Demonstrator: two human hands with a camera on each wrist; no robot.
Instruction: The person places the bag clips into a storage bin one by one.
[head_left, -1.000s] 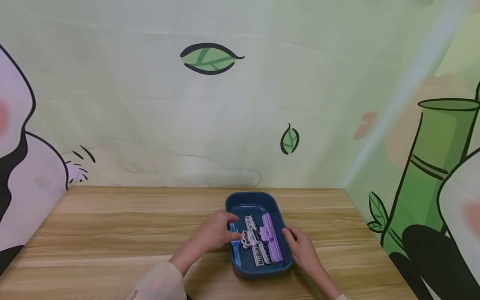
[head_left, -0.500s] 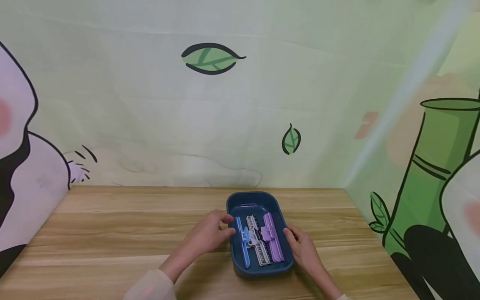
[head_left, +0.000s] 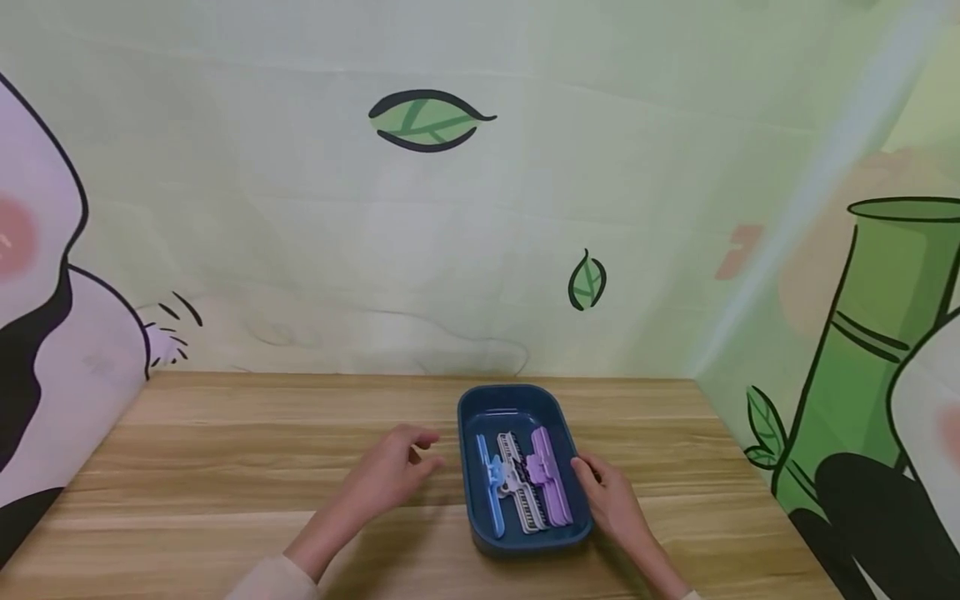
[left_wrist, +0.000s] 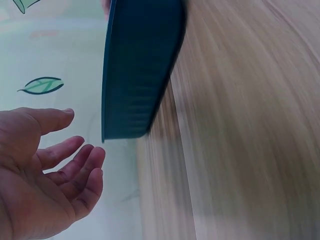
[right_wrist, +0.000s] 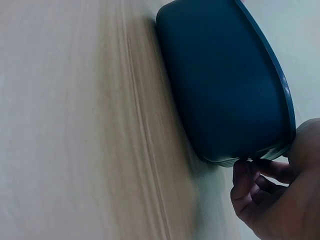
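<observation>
A dark blue rectangular plastic box [head_left: 529,547] stands on the wooden table. Lying side by side inside it are a blue clip [head_left: 496,498], a white-and-black patterned clip [head_left: 528,502] and a purple clip [head_left: 554,487]. To the left of the box, my left hand [head_left: 386,473] hovers with loosely bent fingers and holds nothing; the left wrist view shows a gap between its fingertips and the box wall [left_wrist: 140,65]. My right hand [head_left: 613,502] grips the box's right rim. In the right wrist view its thumb is at the rim, with the fingers curled against the box's outside [right_wrist: 225,85].
The wooden table [head_left: 262,442] stretches to both sides of the box. Behind it hangs a pale green cloth backdrop [head_left: 300,208] printed with leaves, bamboo and panda shapes.
My left hand has let go of the blue clip and withdrawn left, out of the box. The blue clip now lies flat beside the patterned one. My right hand stays on the rim.
</observation>
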